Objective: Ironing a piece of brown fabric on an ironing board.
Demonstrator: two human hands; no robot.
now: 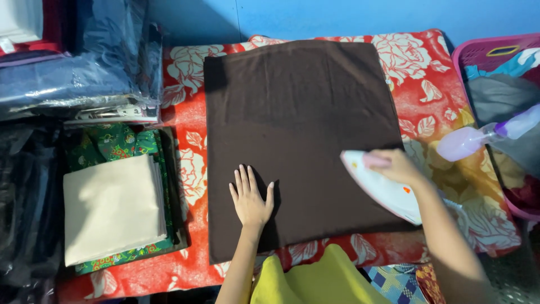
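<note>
The left hand (250,200) lies flat, fingers spread, on a folded dark brown cloth (298,129); just beside it, the right hand (396,166) grips a white iron (382,194) on the cloth's edge.

— What lies behind the work surface?

— A plain blue wall (337,14) runs along the far edge, with shadow deepening toward its left corner.

— And the surface itself?

— A red blanket (191,118) printed with pale flowers (large rose-like blooms) covers it to every edge.

— The light?

— Soft and even, brighter on the right side; the left edge sits in gloom.
</note>
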